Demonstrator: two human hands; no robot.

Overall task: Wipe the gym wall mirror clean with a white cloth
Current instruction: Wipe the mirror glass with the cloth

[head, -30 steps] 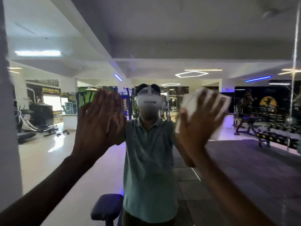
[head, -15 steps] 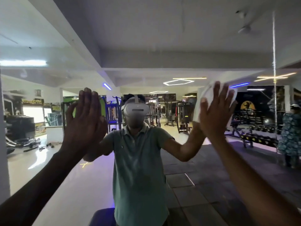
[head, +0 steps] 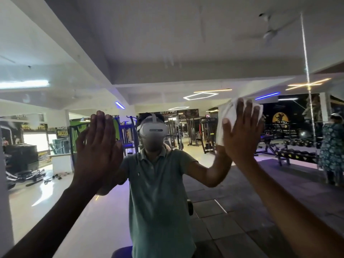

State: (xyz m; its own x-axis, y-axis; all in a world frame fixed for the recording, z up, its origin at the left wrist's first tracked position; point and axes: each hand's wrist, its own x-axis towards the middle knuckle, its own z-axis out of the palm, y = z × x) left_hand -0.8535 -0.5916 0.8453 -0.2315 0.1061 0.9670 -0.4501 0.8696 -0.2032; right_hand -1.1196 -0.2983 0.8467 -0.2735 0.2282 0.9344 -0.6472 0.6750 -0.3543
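The gym wall mirror (head: 167, 53) fills the view and reflects a person in a green shirt with a white headset. My right hand (head: 242, 133) is raised with straight, spread fingers and presses a white cloth (head: 228, 118) flat against the glass at the upper right. Most of the cloth lies hidden behind the palm; its edges show to the left and above the fingers. My left hand (head: 96, 148) is held up flat against the mirror at the left, fingers straight and together, with nothing in it.
A vertical seam (head: 306, 71) between mirror panels runs down the right side. The reflection shows gym machines, a dumbbell rack (head: 296, 155) and another person (head: 333, 149) standing at the far right. A dark padded seat (head: 121, 253) sits low, near the bottom edge.
My right hand has slid the cloth to the right and a little upward over the glass. My left hand stays flat on the mirror. The view has tilted upward and to the right.
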